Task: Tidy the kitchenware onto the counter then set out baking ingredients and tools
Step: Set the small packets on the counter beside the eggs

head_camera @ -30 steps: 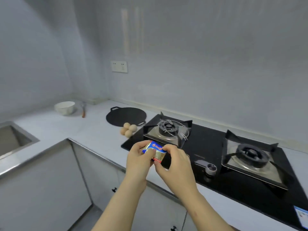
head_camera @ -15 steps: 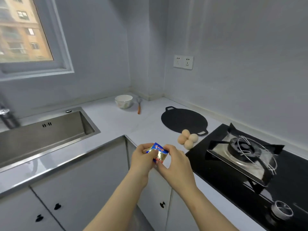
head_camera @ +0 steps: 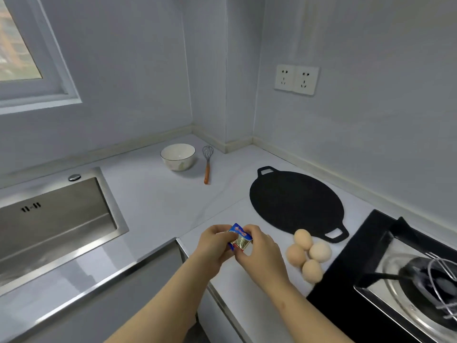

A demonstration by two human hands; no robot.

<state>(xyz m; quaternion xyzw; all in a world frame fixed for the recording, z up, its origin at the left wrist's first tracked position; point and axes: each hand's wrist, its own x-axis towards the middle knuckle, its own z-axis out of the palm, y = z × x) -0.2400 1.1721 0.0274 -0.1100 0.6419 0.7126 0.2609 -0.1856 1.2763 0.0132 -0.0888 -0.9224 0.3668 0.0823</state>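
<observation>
A small blue and gold foil packet (head_camera: 239, 238) is pinched between my left hand (head_camera: 214, 246) and my right hand (head_camera: 259, 248), just above the front edge of the white counter (head_camera: 158, 194). Several eggs (head_camera: 306, 253) lie in a cluster to the right of my hands. Behind them a flat black griddle pan (head_camera: 295, 203) rests on the counter. A white bowl (head_camera: 178, 157) and a whisk (head_camera: 207, 162) with an orange handle sit near the corner at the back.
A steel sink (head_camera: 49, 224) is set into the counter at the left. A black gas hob (head_camera: 405, 273) with a wire rack on its burner fills the right. A double wall socket (head_camera: 296, 79) hangs above the pan.
My view has swung left, from the hob toward the corner and the sink. Both hands keep holding the packet and have come over the counter beside the eggs.
</observation>
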